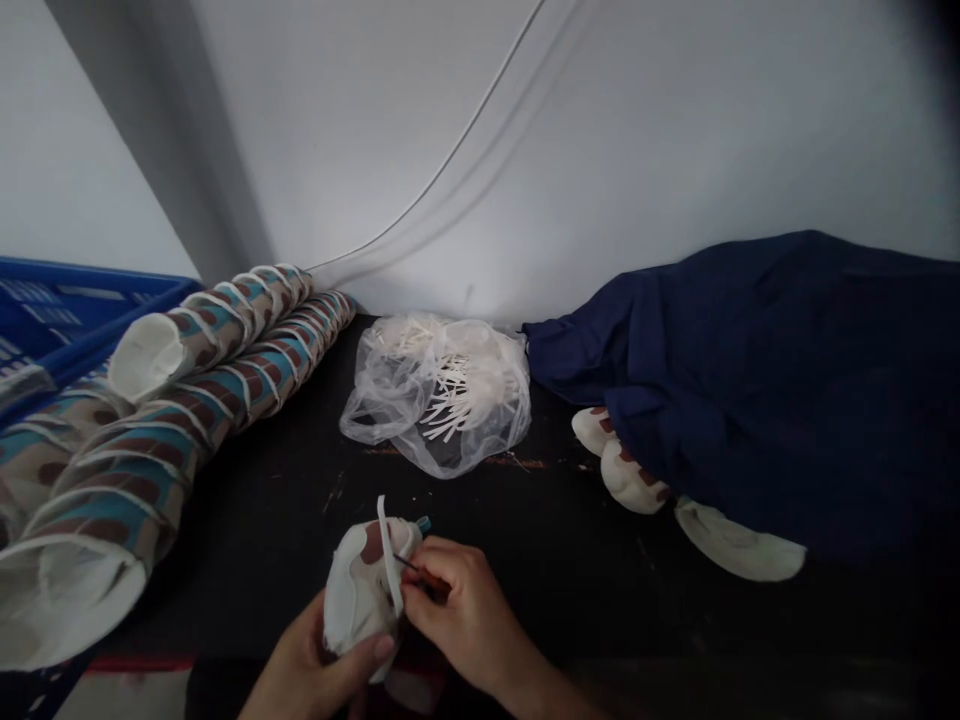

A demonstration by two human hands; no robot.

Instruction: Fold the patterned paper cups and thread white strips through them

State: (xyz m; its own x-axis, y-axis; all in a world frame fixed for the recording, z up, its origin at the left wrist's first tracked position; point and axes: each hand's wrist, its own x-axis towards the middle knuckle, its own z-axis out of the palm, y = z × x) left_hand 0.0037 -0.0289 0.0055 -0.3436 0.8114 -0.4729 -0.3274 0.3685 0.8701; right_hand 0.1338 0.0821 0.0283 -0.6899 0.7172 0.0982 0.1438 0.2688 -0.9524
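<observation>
My left hand (322, 655) is closed round the lower left side of a small, rounded fabric piece (352, 585). This piece is off-white and beige with a brown patch, and a small blue-green tab shows at its far end. A narrow white strip (388, 555) stands up across its right side. In my right hand (469, 610) is a thin, dark-tipped tool (406, 564) with an orange-brown handle, mostly covered by the fingers. Its tip meets or lies very close to the strip; its exact kind is hidden.
Long stacks of nested camouflage pieces (225, 390) with white edges lie at left, beside a blue crate (112, 285). A clear plastic bag (397, 400) of white strips sits at the back of the black table (292, 530). Navy cloth (750, 390) partly covers whitish pieces (634, 480) at right.
</observation>
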